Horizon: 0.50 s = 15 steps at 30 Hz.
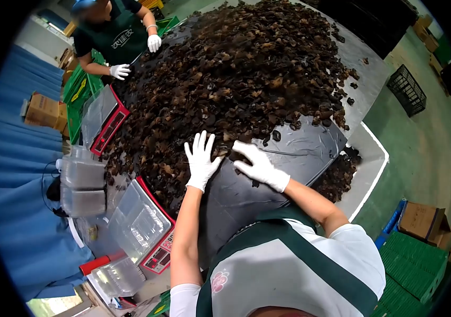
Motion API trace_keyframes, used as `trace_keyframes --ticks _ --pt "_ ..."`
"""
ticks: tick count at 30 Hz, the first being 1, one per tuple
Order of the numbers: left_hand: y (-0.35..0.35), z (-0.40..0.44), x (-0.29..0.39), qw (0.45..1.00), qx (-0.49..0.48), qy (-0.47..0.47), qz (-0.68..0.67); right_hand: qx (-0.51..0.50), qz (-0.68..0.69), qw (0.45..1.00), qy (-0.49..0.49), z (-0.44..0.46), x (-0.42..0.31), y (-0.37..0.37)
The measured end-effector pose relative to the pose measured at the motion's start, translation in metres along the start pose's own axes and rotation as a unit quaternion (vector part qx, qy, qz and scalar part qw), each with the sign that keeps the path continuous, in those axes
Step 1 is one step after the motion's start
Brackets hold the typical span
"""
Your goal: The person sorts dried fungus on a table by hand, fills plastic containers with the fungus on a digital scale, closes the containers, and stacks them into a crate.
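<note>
A big heap of dark brown, frilly pieces that look like wood ear mushrooms (246, 68) covers the metal table. My left hand (202, 162), in a white glove, lies on the near edge of the heap with its fingers spread. To its right, my right hand (260, 166), gloved too, is stretched out over a black plastic sheet (246, 211), fingertips toward the heap's edge. Neither hand shows anything held. The sheet runs from the heap to my apron (283, 269). A few loose pieces lie on it near my right hand.
Red scales with clear plastic boxes (138, 224) (99, 116) stand at left, beside stacked clear containers (83, 182). Across the table is a co-worker (122, 39) in white gloves. A white bin (376, 153) holds more pieces at right; a black crate (407, 90) is on the floor.
</note>
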<state>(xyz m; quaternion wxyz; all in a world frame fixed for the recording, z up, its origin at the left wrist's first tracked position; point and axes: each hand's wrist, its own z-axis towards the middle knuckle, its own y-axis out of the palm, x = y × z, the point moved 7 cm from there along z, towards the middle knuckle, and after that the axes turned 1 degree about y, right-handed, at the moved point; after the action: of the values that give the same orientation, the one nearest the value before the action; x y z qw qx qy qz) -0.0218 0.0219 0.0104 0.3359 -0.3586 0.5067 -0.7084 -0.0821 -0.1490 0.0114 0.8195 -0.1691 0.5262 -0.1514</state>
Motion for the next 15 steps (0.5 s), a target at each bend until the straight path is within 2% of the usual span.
trace_keyframes --ticks 1,2,3,4,5,6,8,10,12,13,15 --pt "-0.003 0.0 0.003 0.999 0.029 0.008 -0.034 0.01 -0.022 1.0 0.01 0.021 -0.009 -0.02" --pt "-0.005 0.001 0.004 0.997 0.037 0.007 -0.065 0.083 -0.042 0.996 0.003 0.036 -0.015 -0.041" --pt "-0.007 0.004 0.005 0.996 0.041 -0.002 -0.074 0.089 -0.025 0.994 0.061 0.05 0.002 -0.054" --pt "-0.006 0.009 0.005 0.995 0.045 -0.01 -0.083 0.107 -0.094 0.989 0.044 0.064 -0.001 -0.072" --pt "-0.004 0.014 0.007 0.995 0.053 -0.022 -0.078 0.16 -0.228 0.96 0.013 0.063 0.041 -0.072" --pt "0.001 0.019 0.009 0.996 0.053 -0.032 -0.071 0.123 -0.256 0.956 0.072 0.071 0.07 -0.076" --pt "0.005 0.03 0.023 0.996 0.025 -0.067 -0.049 0.085 -0.371 0.917 0.121 0.072 0.098 -0.075" --pt "0.022 0.029 0.035 0.996 -0.009 -0.064 -0.057 -0.005 -0.372 0.912 0.171 0.062 0.1 -0.06" --pt "0.04 0.013 0.052 0.998 -0.033 -0.015 -0.052 -0.068 -0.327 0.93 0.156 0.037 0.08 -0.037" --pt "0.042 0.002 0.06 0.997 0.002 0.01 -0.072 -0.053 -0.309 0.944 0.107 0.02 0.067 -0.028" --pt "0.041 -0.024 0.071 0.992 -0.005 0.021 -0.122 -0.033 -0.256 0.965 0.039 -0.01 0.039 -0.016"
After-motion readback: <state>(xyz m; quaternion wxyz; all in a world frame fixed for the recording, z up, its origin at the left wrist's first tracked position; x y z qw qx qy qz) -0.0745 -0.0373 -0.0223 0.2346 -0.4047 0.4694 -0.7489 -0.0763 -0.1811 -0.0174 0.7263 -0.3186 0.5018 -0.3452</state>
